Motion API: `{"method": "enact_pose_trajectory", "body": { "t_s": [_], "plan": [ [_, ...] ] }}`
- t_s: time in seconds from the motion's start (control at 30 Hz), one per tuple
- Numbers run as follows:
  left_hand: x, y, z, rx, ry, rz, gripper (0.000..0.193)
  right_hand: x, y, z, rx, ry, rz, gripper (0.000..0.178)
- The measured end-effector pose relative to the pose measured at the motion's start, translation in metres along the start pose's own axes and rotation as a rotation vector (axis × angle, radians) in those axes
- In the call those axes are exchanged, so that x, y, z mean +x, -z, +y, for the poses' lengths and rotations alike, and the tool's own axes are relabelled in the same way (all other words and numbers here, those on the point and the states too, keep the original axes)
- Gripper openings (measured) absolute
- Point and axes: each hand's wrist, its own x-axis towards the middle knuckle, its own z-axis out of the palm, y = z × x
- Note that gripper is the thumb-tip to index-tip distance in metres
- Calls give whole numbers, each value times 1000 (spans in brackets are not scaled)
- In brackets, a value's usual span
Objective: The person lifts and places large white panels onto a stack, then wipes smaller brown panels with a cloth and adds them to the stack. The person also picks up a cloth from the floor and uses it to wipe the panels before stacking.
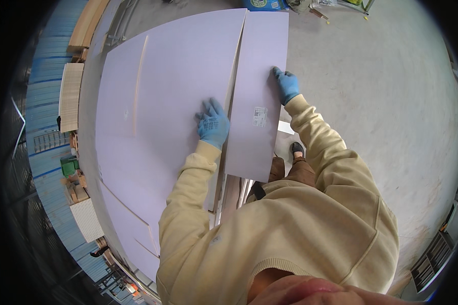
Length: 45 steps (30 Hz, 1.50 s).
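Note:
A large pale lilac panel (173, 76) lies in front of me and to my left. Along its right side is a narrower panel (257, 56) of the same colour, with a white label (260, 116) on it. A thin wedge-shaped gap parts the two and widens toward me. My left hand (212, 126), in a blue work glove, rests on the large panel close to that gap, fingers spread. At the narrow panel's right edge, my right hand (287, 85), gloved alike, grips the board; part of its fingers is hidden beneath.
Grey concrete floor (361, 96) stretches to the right. Stacked boards (72, 96) and a green box (69, 166) stand along the blue wall at far left. A blue bag (265, 5) lies beyond the panels. My shoe (297, 148) shows beside the narrow panel.

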Motion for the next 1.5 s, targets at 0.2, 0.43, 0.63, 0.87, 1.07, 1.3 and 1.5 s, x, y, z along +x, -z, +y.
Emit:
{"method": "enact_pose_trajectory", "body": {
  "t_s": [0.2,0.43,0.63,0.87,1.07,1.3,1.5],
  "plan": [
    [-2,6,6,84,-20,-1,73,5,-4,6,32,11,48,43],
    [-5,10,6,78,-35,-10,70,4,-11,5,-123,-63,97,43],
    [2,0,0,103,-16,63,68,3,-22,-3,-93,12,59,44],
    [1,10,1,42,-67,28,71,-1,-61,0,-239,10,94,52],
    [-3,8,6,-3,-14,93,69,-21,-106,6,-647,161,153,57],
    [-4,-4,2,-14,13,161,69,-20,-131,2,-767,111,-9,61],
    [-4,-2,0,-33,-4,165,68,-13,-128,3,-547,200,80,56]
  ]
}}
